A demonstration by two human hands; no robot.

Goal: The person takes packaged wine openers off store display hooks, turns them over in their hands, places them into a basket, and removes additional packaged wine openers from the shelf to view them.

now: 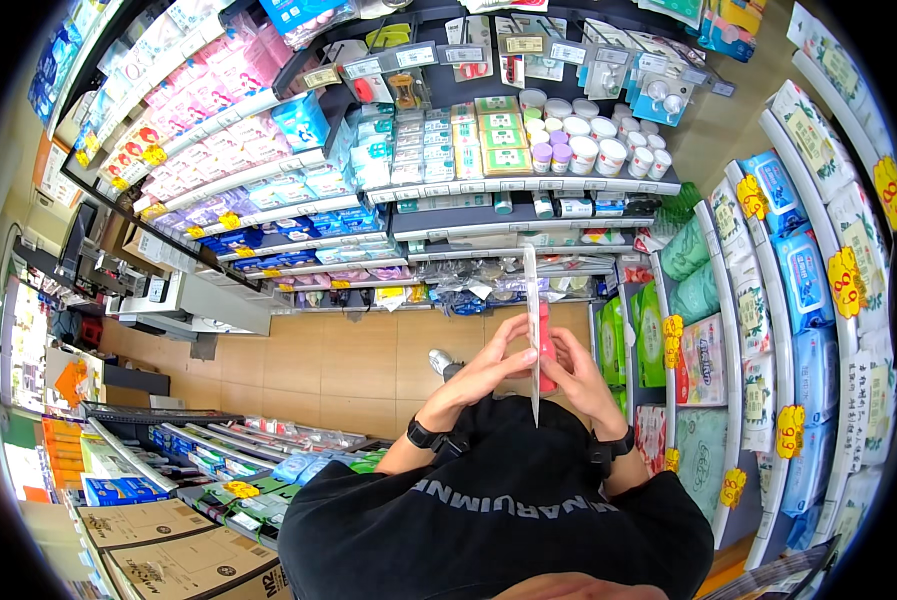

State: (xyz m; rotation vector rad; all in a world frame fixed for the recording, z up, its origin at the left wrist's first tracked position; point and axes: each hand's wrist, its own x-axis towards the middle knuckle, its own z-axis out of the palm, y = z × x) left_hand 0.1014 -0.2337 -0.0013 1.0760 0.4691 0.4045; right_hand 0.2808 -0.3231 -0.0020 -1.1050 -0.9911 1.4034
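Observation:
Between my two hands is a thin carded pack (531, 330), upright and seen edge-on, so its printed faces are hidden. A red item (546, 349) bulges from its right side; I cannot tell what it is. My left hand (502, 361) pinches the card from the left, the thumb resting against its flat side. From the right, my right hand (576, 369) grips the red item and the card, with its fingers curled around them. The pack is in front of my chest, over the tiled floor.
Ahead, a shelf (523, 185) holds white tubs (584, 154) and boxed goods, below hooks with carded items (467, 49). Tissue packs and blue wipes packs (801, 281) line the right shelves. Cartons (193, 559) stand behind left. A counter (193, 296) lies left, beyond tiled floor (306, 367).

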